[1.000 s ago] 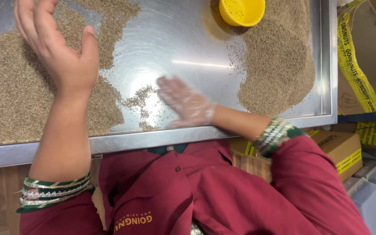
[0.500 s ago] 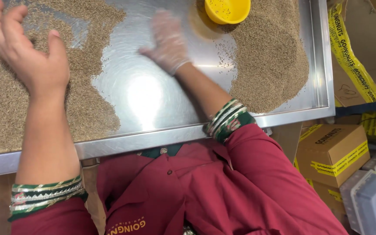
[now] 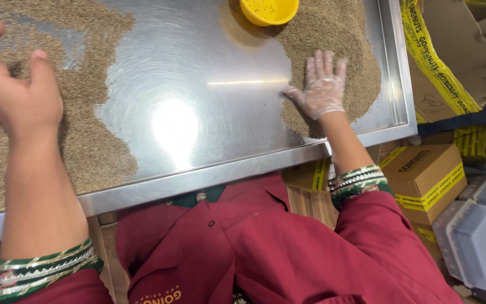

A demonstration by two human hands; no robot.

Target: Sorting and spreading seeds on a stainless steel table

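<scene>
A shiny steel tray table (image 3: pixel 209 112) carries two spreads of small brown seeds. My right hand (image 3: pixel 322 84), in a thin clear glove, lies flat with fingers spread on the right seed pile (image 3: pixel 361 56). My left hand (image 3: pixel 15 93), bare, hovers open with fingers apart over the big left seed pile (image 3: pixel 85 141); nothing is in it. A yellow plastic bowl (image 3: pixel 269 10) sits at the top edge of the right pile, above my right hand.
The tray's raised rim (image 3: pixel 198 180) runs along the front edge against my red jacket. To the right stand cardboard boxes with yellow tape (image 3: pixel 428 174) and grey plastic lidded crates (image 3: pixel 473 242). A cardboard flap with yellow tape (image 3: pixel 451 62) lies beyond the tray's right edge.
My right hand swept from the tray's bare middle over to the right seed pile and now rests on it. My left hand stays open above the left pile.
</scene>
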